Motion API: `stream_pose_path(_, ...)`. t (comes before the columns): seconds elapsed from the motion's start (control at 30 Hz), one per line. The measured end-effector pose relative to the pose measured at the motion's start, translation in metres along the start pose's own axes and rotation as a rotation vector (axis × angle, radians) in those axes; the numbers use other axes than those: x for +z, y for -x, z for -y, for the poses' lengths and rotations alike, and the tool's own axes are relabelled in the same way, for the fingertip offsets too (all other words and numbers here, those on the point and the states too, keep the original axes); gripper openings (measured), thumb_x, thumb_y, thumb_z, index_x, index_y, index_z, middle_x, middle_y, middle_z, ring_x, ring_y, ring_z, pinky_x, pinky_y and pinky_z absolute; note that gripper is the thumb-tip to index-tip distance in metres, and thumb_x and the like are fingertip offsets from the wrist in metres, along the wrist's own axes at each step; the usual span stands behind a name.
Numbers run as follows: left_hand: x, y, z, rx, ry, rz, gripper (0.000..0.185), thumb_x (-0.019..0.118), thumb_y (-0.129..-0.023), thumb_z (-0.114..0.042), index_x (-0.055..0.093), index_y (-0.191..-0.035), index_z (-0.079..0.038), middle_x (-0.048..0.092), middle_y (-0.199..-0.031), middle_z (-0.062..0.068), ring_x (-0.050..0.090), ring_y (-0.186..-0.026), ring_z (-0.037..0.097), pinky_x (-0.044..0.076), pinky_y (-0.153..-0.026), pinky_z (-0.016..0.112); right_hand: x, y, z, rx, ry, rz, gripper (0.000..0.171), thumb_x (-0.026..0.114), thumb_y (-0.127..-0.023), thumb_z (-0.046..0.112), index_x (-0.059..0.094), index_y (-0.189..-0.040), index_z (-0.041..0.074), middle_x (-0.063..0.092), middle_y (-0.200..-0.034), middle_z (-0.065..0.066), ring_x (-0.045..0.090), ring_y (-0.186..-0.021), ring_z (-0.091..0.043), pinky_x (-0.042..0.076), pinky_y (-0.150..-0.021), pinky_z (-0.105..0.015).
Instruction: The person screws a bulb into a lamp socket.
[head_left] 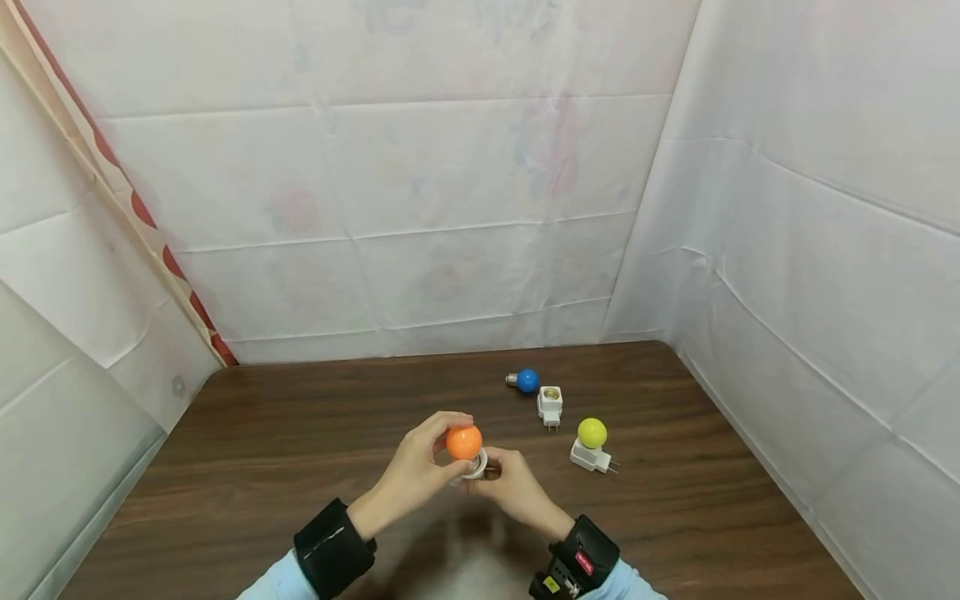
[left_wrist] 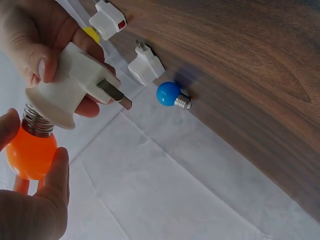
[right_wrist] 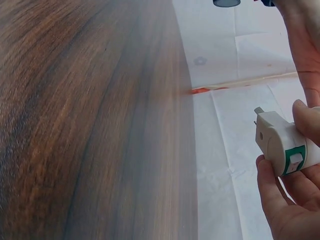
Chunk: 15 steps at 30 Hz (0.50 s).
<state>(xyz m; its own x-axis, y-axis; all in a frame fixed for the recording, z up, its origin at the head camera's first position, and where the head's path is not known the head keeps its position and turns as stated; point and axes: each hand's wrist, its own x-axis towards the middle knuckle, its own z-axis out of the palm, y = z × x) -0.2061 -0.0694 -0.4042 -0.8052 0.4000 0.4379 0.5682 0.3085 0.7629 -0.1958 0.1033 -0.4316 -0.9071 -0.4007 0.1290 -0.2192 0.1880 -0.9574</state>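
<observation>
My left hand (head_left: 429,457) pinches an orange bulb (head_left: 464,442) between thumb and fingers. My right hand (head_left: 501,473) grips a white plug-in socket (head_left: 477,467) just under it. In the left wrist view the orange bulb (left_wrist: 30,154) has its metal thread sitting at the mouth of the socket (left_wrist: 70,85), with the plug prongs pointing right. The right wrist view shows the socket (right_wrist: 282,142) from behind, its green-edged switch between the fingers (right_wrist: 277,200) of my right hand. Both are held above the wooden table (head_left: 300,450).
A loose blue bulb (head_left: 527,381) lies on the table behind my hands, beside an empty white socket (head_left: 550,405). To their right a yellow bulb (head_left: 592,432) sits in another white socket (head_left: 590,457). White sheets wall in the table at back and sides.
</observation>
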Motion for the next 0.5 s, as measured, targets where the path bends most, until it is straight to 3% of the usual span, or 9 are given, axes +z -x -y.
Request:
stream_pose_path(0.3,0.0041,0.0019,0.0025,0.055,-0.035,-0.004,0.048,0.077,-0.066,0.006,0.059,-0.109,-0.005,0.057,-0.116,0.010,0.058,-0.106,0.024,0.050,-0.086,0.030,-0.0002,0.0032,0.0027,-0.006,0.004,-0.006,0.029,0.069,-0.078,0.001,0.063,-0.105,-0.002,0.066,-0.102,-0.015,0.064,-0.085,-0.008,0.052,-0.073,-0.019)
stream_pose_path(0.5,0.0047,0.0038,0.0027,0.068,-0.028,0.006,0.041,0.073,-0.072,0.003,0.059,-0.110,-0.008,0.057,-0.118,0.008,0.057,-0.109,0.024,0.051,-0.086,0.033,0.0000,0.0062,0.0028,-0.001,-0.006,-0.016,0.032,0.069,-0.078,0.001,0.062,-0.108,-0.004,0.065,-0.104,-0.017,0.062,-0.084,-0.003,0.052,-0.073,-0.018)
